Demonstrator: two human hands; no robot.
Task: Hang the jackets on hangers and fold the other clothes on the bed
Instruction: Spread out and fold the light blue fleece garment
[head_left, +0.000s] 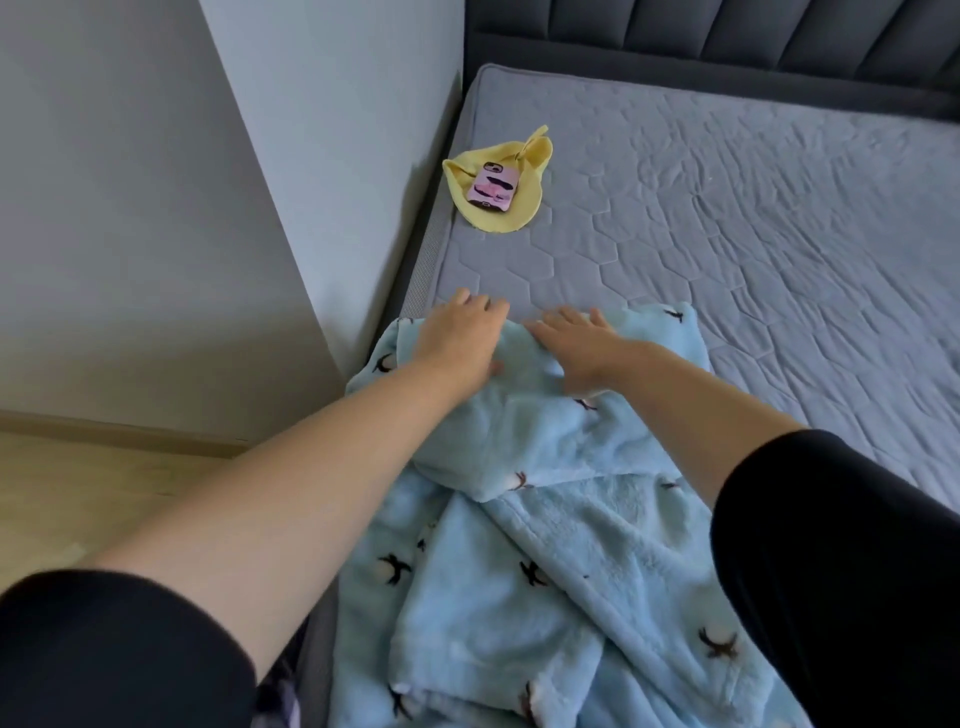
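Black sleeves (857, 571) are framing the near view. The left hand (460, 338) and right hand (582, 348) are lying flat side by side, fingers (566, 317) spread and gripping nothing. They are pressing down the far edge of the blue fleece garment (545, 519), which is trailing back from them over the bed (727, 234). Its bunched layers are likely trapping lumps, so a fold may spring open. Weight behind the fingers may be dragging it toward the floor (78, 493). Beyond the fingertips, a phone (493, 187) is sitting on a yellow cloth (514, 218).

A home bedroom: a bed (727, 234) with a grey quilted mattress and padded dark headboard (727, 36) stands against plain walls (130, 208) over wood-look flooring (78, 493)
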